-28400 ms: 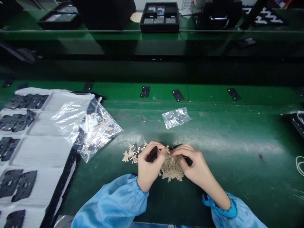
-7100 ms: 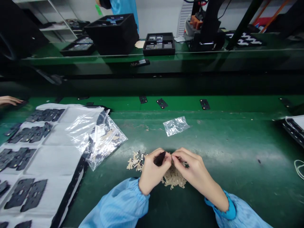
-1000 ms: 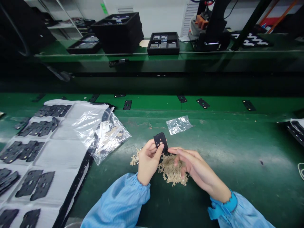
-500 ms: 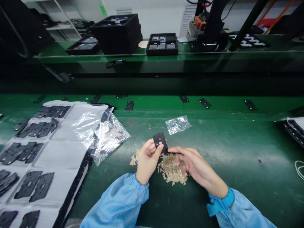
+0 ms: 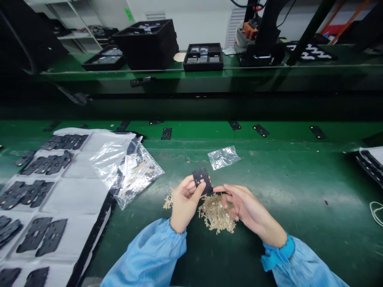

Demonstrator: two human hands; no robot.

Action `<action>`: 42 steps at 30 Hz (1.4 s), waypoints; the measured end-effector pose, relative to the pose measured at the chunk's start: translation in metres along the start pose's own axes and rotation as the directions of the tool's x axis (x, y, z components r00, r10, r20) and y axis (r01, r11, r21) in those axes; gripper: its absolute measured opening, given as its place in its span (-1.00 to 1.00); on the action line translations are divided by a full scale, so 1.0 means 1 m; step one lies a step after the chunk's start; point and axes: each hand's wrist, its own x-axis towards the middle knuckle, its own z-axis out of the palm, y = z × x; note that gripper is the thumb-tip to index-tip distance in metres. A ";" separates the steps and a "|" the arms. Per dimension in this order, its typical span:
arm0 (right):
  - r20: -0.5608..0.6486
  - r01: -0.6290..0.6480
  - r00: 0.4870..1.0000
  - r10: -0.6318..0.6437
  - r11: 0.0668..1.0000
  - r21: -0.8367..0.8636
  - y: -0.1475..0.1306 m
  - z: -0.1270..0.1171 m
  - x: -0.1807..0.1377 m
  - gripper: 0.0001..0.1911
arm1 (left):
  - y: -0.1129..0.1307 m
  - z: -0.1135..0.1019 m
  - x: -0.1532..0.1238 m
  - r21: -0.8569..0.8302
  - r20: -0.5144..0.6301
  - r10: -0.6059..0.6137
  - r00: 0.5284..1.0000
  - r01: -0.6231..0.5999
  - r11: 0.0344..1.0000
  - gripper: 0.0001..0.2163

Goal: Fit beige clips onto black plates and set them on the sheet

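Note:
My left hand (image 5: 184,201) pinches a small flat black plate (image 5: 202,180) between thumb and fingers and holds it upright above the green bench. My right hand (image 5: 241,203) hovers right beside it over a heap of small tan paper-like pieces (image 5: 216,213), fingers loosely curled with the index tip close to the plate's lower edge; nothing shows in it. More tan scraps (image 5: 168,202) lie left of my left hand. Both arms wear light blue sleeves.
A white tray (image 5: 74,191) with several black plates fills the left side, with a clear plastic bag (image 5: 130,171) over its corner. A small clear bag (image 5: 223,156) lies further back. Black plates (image 5: 166,133) ride the green belt. Black bins (image 5: 203,56) stand on the far shelf.
The view has shifted slightly. My left hand still holds the black plate up; my right hand has stayed over the tan heap, its fingers curling a little. Plates on the belt drifted right.

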 end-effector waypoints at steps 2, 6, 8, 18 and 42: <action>-0.001 0.007 1.000 -0.007 1.000 -0.013 0.000 0.001 0.000 -0.69 | 0.000 0.000 0.000 0.005 -0.002 0.002 1.000 -0.002 1.000 -0.63; 0.002 -0.008 1.000 0.008 1.000 -0.010 -0.001 0.004 -0.001 -0.70 | 0.001 0.000 -0.001 0.027 0.007 0.012 1.000 -0.012 1.000 -0.66; 0.005 -0.017 1.000 0.017 1.000 0.002 -0.001 0.004 -0.001 -0.70 | 0.001 0.000 -0.002 0.035 0.015 0.019 1.000 -0.019 0.999 -0.66; -0.007 -0.010 1.000 0.010 1.000 0.003 0.000 0.001 0.001 -0.72 | 0.002 -0.002 -0.002 -0.005 0.068 -0.006 0.998 0.006 1.000 -0.69; 0.064 -0.075 0.995 0.078 0.995 -0.059 0.005 -0.004 0.008 -0.80 | 0.010 -0.002 -0.005 -0.106 0.301 -0.202 0.932 0.243 0.964 -0.69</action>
